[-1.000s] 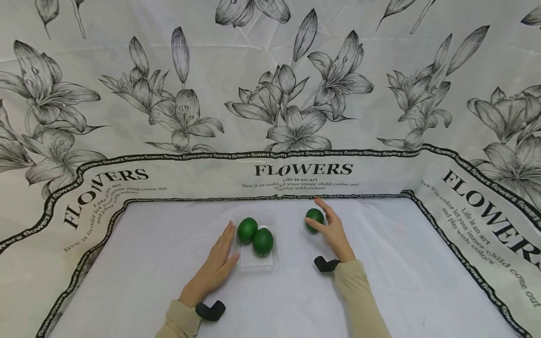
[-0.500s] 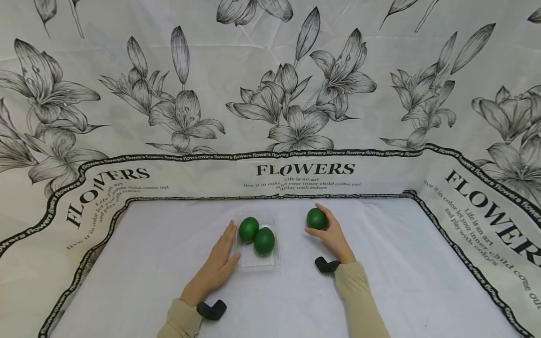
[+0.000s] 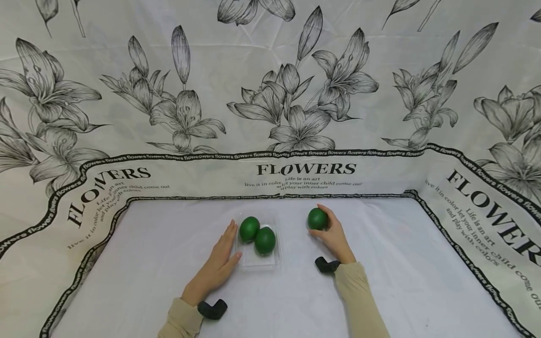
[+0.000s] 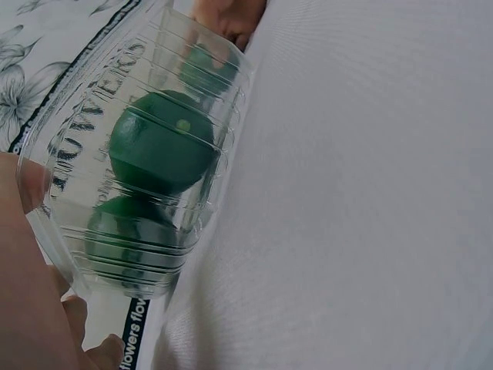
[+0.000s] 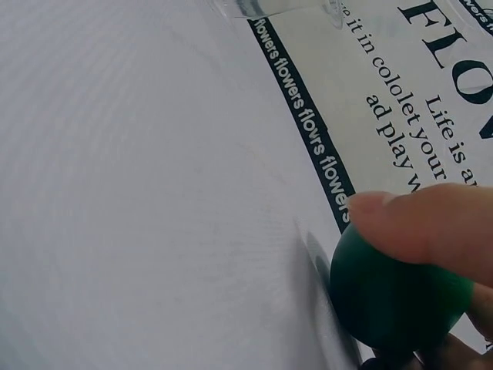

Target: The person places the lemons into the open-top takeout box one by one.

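Observation:
A clear plastic box (image 3: 258, 264) stands on the white cloth with two round green limes (image 3: 265, 240) inside, side by side. My left hand (image 3: 214, 263) rests along the box's left wall, fingers nearly straight and thumb at the near corner. In the left wrist view, ridged clear walls of the box (image 4: 154, 247) show the limes through them. To the right of the box, my right hand (image 3: 336, 237) holds a third lime (image 3: 317, 219) between thumb and fingers. The right wrist view shows the thumb across this lime (image 5: 393, 301); the fingers behind it are partly hidden.
A white cloth (image 3: 270, 305) covers the table. Behind it and at both sides rise fabric walls (image 3: 203, 178) printed with flowers and lettering. Black devices (image 3: 213, 309) sit at both wrists. A gap of bare cloth (image 3: 293, 234) lies between the box and the right hand.
My right thumb and fingers have closed round the third lime from an open reach a second ago. The left hand stays at the box, and the two limes inside have not moved.

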